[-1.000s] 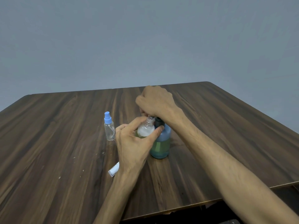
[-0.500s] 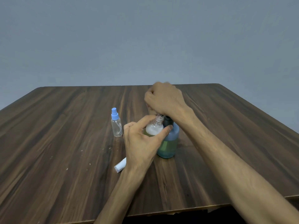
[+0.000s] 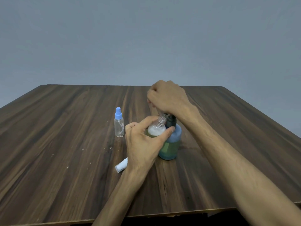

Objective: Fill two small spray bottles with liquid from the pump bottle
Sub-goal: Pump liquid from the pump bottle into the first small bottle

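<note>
Two hands working: left hand [image 3: 143,144] gripping uncapped spray bottle [image 3: 156,130] against pump bottle [image 3: 171,144]; right hand [image 3: 167,97] curling fingers over pump head; capped spray bottle [image 3: 119,124] standing on counter [image 3: 65,144].

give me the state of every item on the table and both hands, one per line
open spray bottle: uncapped, held at the pump, foam and greenish liquid inside
capped spray bottle: upright, blue cap on, looks empty
pump bottle: upright, partly filled
loose spray cap: lying on its side on the table
left hand: grips the open spray bottle
right hand: on top of the pump head, fingers curled
</note>
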A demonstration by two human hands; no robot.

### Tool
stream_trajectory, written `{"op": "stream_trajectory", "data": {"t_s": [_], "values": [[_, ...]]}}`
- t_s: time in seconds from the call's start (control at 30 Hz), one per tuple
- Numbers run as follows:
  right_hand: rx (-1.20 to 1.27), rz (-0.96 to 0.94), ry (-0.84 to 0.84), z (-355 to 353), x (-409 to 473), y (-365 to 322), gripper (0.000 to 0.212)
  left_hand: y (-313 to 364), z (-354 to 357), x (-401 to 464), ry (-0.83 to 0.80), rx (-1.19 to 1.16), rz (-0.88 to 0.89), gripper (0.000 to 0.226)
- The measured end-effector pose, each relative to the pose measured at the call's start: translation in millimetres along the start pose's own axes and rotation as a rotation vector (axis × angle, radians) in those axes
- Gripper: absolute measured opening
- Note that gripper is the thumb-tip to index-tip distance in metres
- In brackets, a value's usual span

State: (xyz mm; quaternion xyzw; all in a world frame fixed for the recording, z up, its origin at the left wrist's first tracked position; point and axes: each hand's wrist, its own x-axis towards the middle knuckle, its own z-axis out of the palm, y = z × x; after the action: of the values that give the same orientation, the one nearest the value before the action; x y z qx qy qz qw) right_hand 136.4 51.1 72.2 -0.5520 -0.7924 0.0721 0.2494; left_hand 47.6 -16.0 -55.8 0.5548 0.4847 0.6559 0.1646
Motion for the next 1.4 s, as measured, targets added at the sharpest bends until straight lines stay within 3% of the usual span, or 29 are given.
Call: {"op": "stream_trajectory", "data": {"t_s": [0.1,0.23,0.4,0.5,0.63,0.77,0.87,1.0,1.13,1.27,1.4], "values": [[-0.004,0.023,-0.068,2.9,-2.0,0.7,0.036,0.7,0.9,2.1,0.005,0.020,0.001,0.035],[0.021,0.002,0.076,-0.9,-0.6,-1.2,0.036,0.5,-0.9,-0.5,-0.006,0.011,0.012,0.035],[-0.014,0.061,0.007,4.1,-1.5,0.6,0.031,13.1,-2.4,-1.1,0.008,0.030,0.025,0.027],[0.022,0.038,0.102,1.0,-0.4,2.0,0.032,16.1,-3.1,-4.2,0.009,0.035,0.033,0.026],[-0.027,0.058,0.010,5.8,-1.5,0.5,0.031,18.0,-2.4,-0.9,0.021,0.057,0.044,0.027],[-0.022,0.030,0.094,2.3,1.1,2.2,0.027,16.8,-3.1,-4.3,0.028,0.039,0.050,0.034],[-0.046,0.045,0.039,7.6,0.3,2.9,0.029,18.4,-2.3,-3.5,0.033,0.037,0.053,0.028],[-0.017,0.008,0.145,5.4,1.3,3.7,0.028,18.4,-3.1,-4.9,0.031,0.025,0.056,0.037],[-0.074,0.027,0.012,7.5,0.6,2.0,0.030,16.5,-2.7,-3.3,0.035,0.018,0.040,0.029],[-0.016,0.004,0.115,3.6,1.6,2.9,0.034,15.7,-2.4,-4.8,0.038,0.012,0.041,0.028],[-0.058,0.026,-0.043,5.3,-0.5,1.0,0.035,17.0,-2.8,-3.8,0.034,0.008,0.038,0.031]]}}
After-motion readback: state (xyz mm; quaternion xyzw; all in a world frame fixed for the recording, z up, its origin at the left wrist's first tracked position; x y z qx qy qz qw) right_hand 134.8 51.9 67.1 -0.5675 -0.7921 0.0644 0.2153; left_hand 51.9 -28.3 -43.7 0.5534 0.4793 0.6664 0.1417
